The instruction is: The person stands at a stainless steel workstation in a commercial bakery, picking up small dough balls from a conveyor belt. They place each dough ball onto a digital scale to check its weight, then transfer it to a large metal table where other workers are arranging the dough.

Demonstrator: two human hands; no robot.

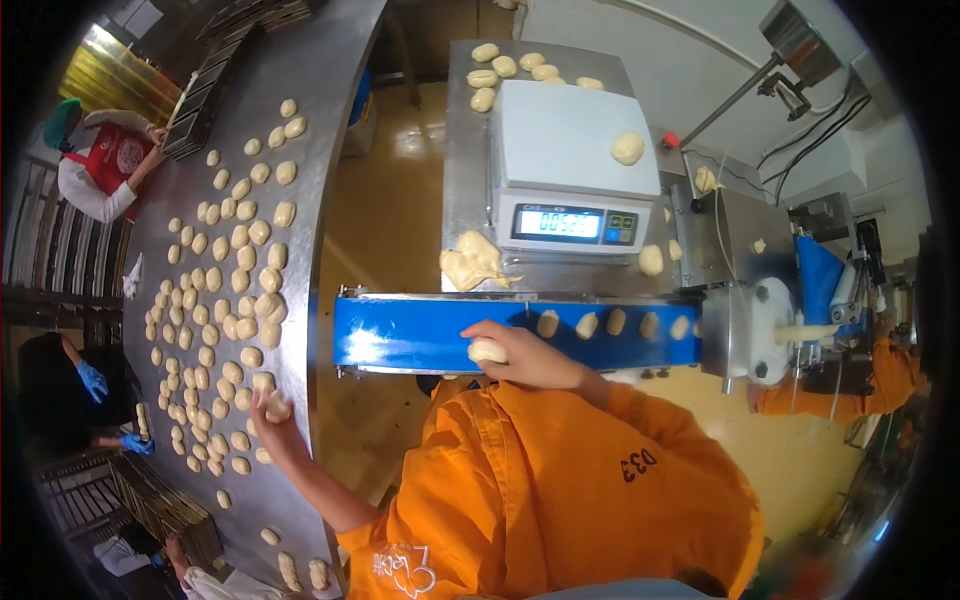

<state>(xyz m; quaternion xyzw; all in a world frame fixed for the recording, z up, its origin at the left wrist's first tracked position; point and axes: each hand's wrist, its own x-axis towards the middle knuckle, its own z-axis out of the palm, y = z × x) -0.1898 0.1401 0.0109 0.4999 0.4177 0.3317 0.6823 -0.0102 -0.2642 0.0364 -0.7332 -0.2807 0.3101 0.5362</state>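
My left hand (278,428) is at the near edge of the long steel table (312,250), its fingers curled about a pale dough piece (279,407). Many similar pieces lie spread over that table, some right beside my fingers. Over the blue conveyor belt (400,335), my right hand (530,358) grips another dough ball (487,350) between thumb and fingers. To the right of this hand, several dough pieces (587,324) sit in a row on the belt.
Beyond the belt, a digital scale (570,175) carries one dough ball (627,148). A flat dough scrap (472,262) lies beside it. The dough machine (770,325) stands at the belt's right end. Co-workers (105,165) work along the table's far side, near metal trays (205,100).
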